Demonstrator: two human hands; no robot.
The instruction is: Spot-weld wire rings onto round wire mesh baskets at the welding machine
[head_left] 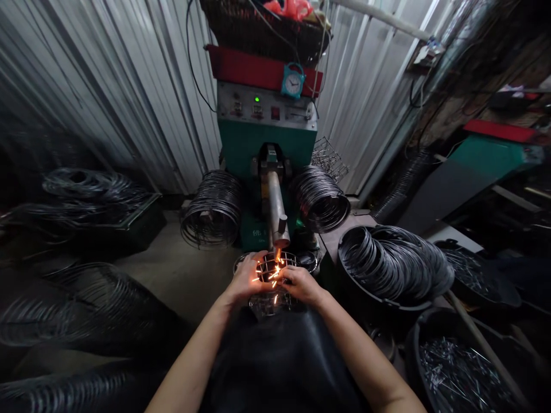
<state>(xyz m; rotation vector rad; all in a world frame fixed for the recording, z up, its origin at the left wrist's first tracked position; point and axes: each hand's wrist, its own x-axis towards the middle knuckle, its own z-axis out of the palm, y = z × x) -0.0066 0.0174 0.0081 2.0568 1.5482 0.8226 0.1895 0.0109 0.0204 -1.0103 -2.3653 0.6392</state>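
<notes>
A round wire frame [267, 265] of thin metal rods sits under the tip of the spot welder's arm [276, 203], and orange sparks spray from the contact point. My left hand [248, 276] grips the frame's left side, fingers curled around the rim. On the opposite side, my right hand [300, 281] pinches the frame close to the sparks. Whether a loose wire is also between those fingers is hidden by the glare. The green spot welder [267, 135] stands directly ahead, its indicator light lit green.
Wire ring bundles hang left [210, 209] and right [323, 201] of the welder. A black tub [383, 301] of wire rings stands at right, beside a tub [415, 344] of short metal rods. Wire coils [86, 183] lie at left. A blue clock [293, 81] sits on the machine.
</notes>
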